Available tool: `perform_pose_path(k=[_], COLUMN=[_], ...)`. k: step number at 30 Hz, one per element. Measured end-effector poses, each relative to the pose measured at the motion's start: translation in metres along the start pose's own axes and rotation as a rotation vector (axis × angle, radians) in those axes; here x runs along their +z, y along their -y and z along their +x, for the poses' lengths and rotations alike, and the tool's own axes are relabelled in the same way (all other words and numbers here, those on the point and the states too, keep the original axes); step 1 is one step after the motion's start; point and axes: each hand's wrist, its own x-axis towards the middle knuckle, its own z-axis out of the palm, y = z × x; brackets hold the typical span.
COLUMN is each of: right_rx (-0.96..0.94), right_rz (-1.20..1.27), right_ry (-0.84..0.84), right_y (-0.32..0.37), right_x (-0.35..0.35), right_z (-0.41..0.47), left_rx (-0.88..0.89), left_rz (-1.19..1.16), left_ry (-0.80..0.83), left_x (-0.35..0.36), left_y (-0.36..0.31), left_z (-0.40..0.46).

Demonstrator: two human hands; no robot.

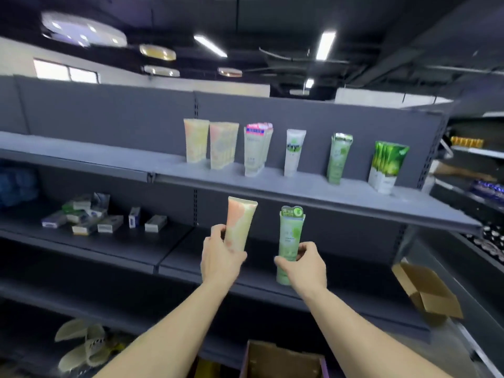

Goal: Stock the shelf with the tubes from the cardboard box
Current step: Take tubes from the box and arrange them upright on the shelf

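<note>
Below the top shelf (300,186), left hand (221,257) grips peach tube (240,222), right hand (305,266) green tube (290,236).

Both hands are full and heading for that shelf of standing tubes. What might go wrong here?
1. The tubes on the top shelf stand upright in tight rows; sliding the peach tube in beside the matching peach row might knock some over.
2. Each tube is gripped only near its bottom: the left hand and right hand leave most of the peach tube and the green tube unsupported, so either may slip or tilt.
</note>
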Motion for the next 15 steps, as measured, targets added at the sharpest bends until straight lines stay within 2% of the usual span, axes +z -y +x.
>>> perform_pose_path(k=[7,15], right_rx=[-0.174,-0.229], right_rz=[0.008,0.008], right_ry=[-0.067,-0.084], right_y=[0.096,0.157], right_x=[-0.005,0.046], right_z=[0.024,0.024], left_rx=[0.113,0.153], left_rz=[-0.055,-0.076], left_ry=[-0.079,-0.152], left_x=[-0.057,-0.113], left_y=[-0.039,-0.034], left_z=[0.034,0.084])
